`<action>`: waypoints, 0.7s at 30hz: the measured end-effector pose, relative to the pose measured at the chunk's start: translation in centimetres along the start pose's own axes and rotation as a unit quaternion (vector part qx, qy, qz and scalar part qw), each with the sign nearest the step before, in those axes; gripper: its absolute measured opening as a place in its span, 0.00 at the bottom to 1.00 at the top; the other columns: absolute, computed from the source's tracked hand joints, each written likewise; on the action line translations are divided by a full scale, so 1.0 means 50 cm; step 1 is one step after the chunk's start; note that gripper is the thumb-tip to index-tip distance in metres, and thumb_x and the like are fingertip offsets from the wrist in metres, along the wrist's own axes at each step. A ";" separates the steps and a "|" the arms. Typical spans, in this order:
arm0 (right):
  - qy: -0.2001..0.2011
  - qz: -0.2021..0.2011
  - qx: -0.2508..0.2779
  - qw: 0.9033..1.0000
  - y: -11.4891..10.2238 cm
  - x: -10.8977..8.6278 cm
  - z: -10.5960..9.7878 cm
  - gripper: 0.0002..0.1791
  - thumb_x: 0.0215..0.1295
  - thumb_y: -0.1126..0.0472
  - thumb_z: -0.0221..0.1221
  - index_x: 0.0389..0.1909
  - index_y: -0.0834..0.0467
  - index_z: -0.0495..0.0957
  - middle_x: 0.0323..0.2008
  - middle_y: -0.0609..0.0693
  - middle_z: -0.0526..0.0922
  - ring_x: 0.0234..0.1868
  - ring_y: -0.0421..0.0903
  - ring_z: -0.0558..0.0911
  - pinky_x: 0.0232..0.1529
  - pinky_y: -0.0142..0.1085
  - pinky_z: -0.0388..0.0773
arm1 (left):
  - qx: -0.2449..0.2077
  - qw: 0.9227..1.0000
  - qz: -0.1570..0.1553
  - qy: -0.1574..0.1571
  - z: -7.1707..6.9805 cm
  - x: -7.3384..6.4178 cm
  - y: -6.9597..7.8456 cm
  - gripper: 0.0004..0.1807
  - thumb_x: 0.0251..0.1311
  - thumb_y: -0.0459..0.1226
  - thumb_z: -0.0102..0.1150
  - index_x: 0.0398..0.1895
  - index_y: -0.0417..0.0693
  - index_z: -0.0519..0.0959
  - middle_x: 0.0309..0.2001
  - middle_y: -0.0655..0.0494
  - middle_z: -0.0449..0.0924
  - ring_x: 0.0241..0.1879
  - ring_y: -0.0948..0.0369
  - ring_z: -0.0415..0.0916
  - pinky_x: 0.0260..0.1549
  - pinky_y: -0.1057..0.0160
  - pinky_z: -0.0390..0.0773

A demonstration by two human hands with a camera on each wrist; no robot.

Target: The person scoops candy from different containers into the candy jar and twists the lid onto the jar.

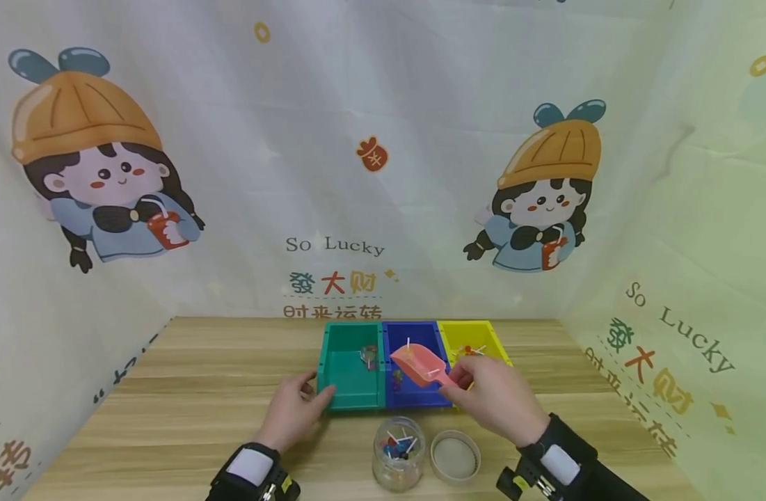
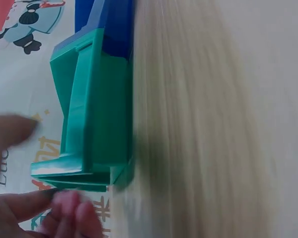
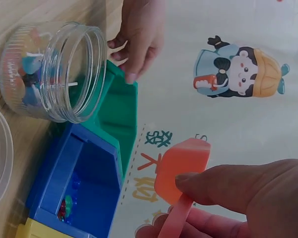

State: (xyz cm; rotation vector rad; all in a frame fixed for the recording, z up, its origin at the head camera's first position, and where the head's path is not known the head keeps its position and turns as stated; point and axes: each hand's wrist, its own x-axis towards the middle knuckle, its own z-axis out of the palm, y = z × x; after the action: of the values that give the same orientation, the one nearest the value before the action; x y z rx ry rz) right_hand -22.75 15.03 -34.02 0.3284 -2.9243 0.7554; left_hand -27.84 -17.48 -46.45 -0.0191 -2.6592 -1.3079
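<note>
My right hand point(image 1: 498, 393) pinches the handle of a small pink scoop point(image 1: 420, 363), held above the blue bin point(image 1: 420, 396). A white stick rises at the scoop's far edge; whether it lies in the scoop I cannot tell. At the left, my left hand point(image 1: 295, 410) touches the front left corner of the green bin point(image 1: 351, 334), thumb and fingers apart. A clear glass jar point(image 1: 398, 476) in front holds small coloured pieces with white sticks, like tiny lollipops. Similar pieces point(image 1: 470, 351) lie in the yellow bin point(image 1: 473, 330). In the right wrist view, the scoop's bowl point(image 3: 176, 168) faces away.
A round lid point(image 1: 456, 457) lies right of the jar. Small clear-looking pieces point(image 1: 368, 357) sit in the green bin, and red and green ones point(image 3: 65, 208) in the blue bin. Printed cloth point(image 1: 420, 209) hangs behind the wooden table point(image 1: 201, 390).
</note>
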 end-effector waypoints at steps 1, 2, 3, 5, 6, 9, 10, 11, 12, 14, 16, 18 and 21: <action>0.000 -0.001 -0.002 1.000 0.003 -0.006 -0.003 0.09 0.68 0.53 0.76 0.36 0.51 0.87 0.29 0.43 0.84 0.29 0.43 0.76 0.29 0.35 0.72 | -0.006 1.000 -0.008 0.000 -0.003 -0.003 0.002 0.36 0.74 0.49 0.69 0.71 0.29 0.76 0.47 0.43 0.78 0.43 0.54 0.76 0.39 0.57 0.78; 0.000 -0.001 -0.003 1.000 0.005 -0.011 -0.007 0.08 0.68 0.53 0.76 0.35 0.51 0.87 0.29 0.42 0.84 0.29 0.43 0.76 0.29 0.34 0.72 | -0.014 1.000 -0.015 0.000 -0.006 -0.006 0.005 0.38 0.73 0.53 0.69 0.72 0.31 0.76 0.47 0.44 0.77 0.43 0.54 0.75 0.38 0.58 0.76; 0.000 0.000 -0.003 1.000 0.008 -0.016 -0.010 0.08 0.68 0.53 0.76 0.35 0.50 0.87 0.29 0.42 0.84 0.29 0.43 0.76 0.29 0.34 0.72 | -0.021 1.000 -0.022 -0.003 -0.009 -0.010 0.008 0.41 0.72 0.57 0.70 0.72 0.33 0.76 0.48 0.44 0.76 0.43 0.54 0.73 0.38 0.59 0.74; 0.001 0.000 -0.007 1.000 0.015 -0.027 -0.016 0.08 0.68 0.54 0.76 0.35 0.50 0.87 0.29 0.42 0.85 0.29 0.42 0.76 0.29 0.34 0.72 | -0.040 0.998 -0.037 -0.012 -0.015 -0.018 0.015 0.47 0.68 0.63 0.70 0.74 0.36 0.73 0.50 0.45 0.74 0.44 0.54 0.72 0.37 0.60 0.73; -0.001 0.003 -0.008 1.000 0.018 -0.032 -0.019 0.07 0.68 0.54 0.76 0.35 0.51 0.87 0.29 0.42 0.85 0.29 0.42 0.76 0.29 0.34 0.72 | -0.050 0.998 -0.043 -0.015 -0.018 -0.023 0.019 0.49 0.67 0.65 0.70 0.75 0.37 0.71 0.51 0.45 0.74 0.44 0.55 0.72 0.37 0.61 0.73; -0.006 0.011 -0.014 1.000 0.030 -0.044 -0.029 0.08 0.68 0.53 0.75 0.36 0.51 0.88 0.29 0.42 0.85 0.30 0.42 0.77 0.31 0.35 0.73 | -0.077 0.995 -0.054 -0.017 -0.027 -0.037 0.031 0.53 0.64 0.68 0.71 0.77 0.39 0.68 0.52 0.44 0.72 0.43 0.55 0.70 0.35 0.61 0.72; -0.008 0.014 -0.015 1.000 0.033 -0.048 -0.033 0.08 0.68 0.53 0.75 0.36 0.51 0.88 0.30 0.42 0.85 0.30 0.42 0.77 0.32 0.35 0.74 | -0.082 0.995 -0.056 -0.016 -0.029 -0.041 0.034 0.53 0.63 0.68 0.71 0.77 0.39 0.68 0.52 0.45 0.72 0.42 0.55 0.70 0.34 0.61 0.72; -0.009 0.017 -0.017 1.000 0.037 -0.052 -0.036 0.08 0.68 0.53 0.75 0.37 0.52 0.88 0.30 0.42 0.86 0.31 0.42 0.77 0.33 0.36 0.76 | -0.089 0.994 -0.057 -0.015 -0.030 -0.046 0.038 0.52 0.64 0.67 0.72 0.77 0.40 0.68 0.52 0.45 0.72 0.42 0.55 0.69 0.34 0.61 0.72; -0.010 0.021 -0.018 1.000 0.040 -0.056 -0.039 0.08 0.68 0.52 0.75 0.37 0.51 0.88 0.31 0.42 0.85 0.31 0.42 0.77 0.34 0.36 0.76 | -0.092 0.994 -0.057 -0.016 -0.031 -0.051 0.041 0.51 0.64 0.66 0.72 0.76 0.41 0.69 0.52 0.45 0.72 0.42 0.56 0.69 0.33 0.62 0.72; -0.010 0.026 -0.018 0.999 0.046 -0.064 -0.044 0.09 0.68 0.52 0.75 0.37 0.51 0.88 0.31 0.42 0.86 0.32 0.42 0.78 0.35 0.37 0.78 | -0.096 0.994 -0.049 -0.021 -0.028 -0.060 0.046 0.47 0.64 0.64 0.73 0.74 0.42 0.71 0.52 0.46 0.74 0.42 0.57 0.70 0.34 0.63 0.74; -0.012 0.031 -0.018 0.999 0.050 -0.072 -0.048 0.09 0.69 0.51 0.75 0.37 0.51 0.88 0.30 0.42 0.86 0.31 0.42 0.78 0.35 0.37 0.78 | -0.104 0.994 -0.033 -0.033 -0.022 -0.070 0.051 0.43 0.65 0.61 0.75 0.72 0.43 0.73 0.53 0.46 0.77 0.44 0.58 0.73 0.37 0.63 0.76; -0.015 0.034 -0.018 0.999 0.054 -0.079 -0.050 0.09 0.70 0.50 0.75 0.37 0.50 0.88 0.30 0.41 0.86 0.31 0.42 0.78 0.35 0.38 0.78 | -0.119 0.992 -0.012 -0.049 -0.014 -0.081 0.056 0.41 0.65 0.57 0.76 0.72 0.45 0.74 0.56 0.46 0.80 0.47 0.58 0.78 0.42 0.63 0.80; -0.022 0.040 -0.020 0.999 0.057 -0.088 -0.052 0.09 0.70 0.48 0.74 0.38 0.49 0.89 0.30 0.40 0.86 0.31 0.41 0.78 0.35 0.38 0.79 | -0.138 0.987 0.017 -0.085 0.000 -0.097 0.063 0.41 0.65 0.52 0.77 0.75 0.45 0.73 0.63 0.43 0.81 0.56 0.53 0.82 0.52 0.55 0.86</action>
State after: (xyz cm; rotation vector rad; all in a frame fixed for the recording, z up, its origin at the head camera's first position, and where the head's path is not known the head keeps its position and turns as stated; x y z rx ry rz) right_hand -19.01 19.53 -33.78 0.2297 -3.0060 0.7073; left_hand -22.80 -15.23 -44.80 -0.2220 -2.5725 -1.7239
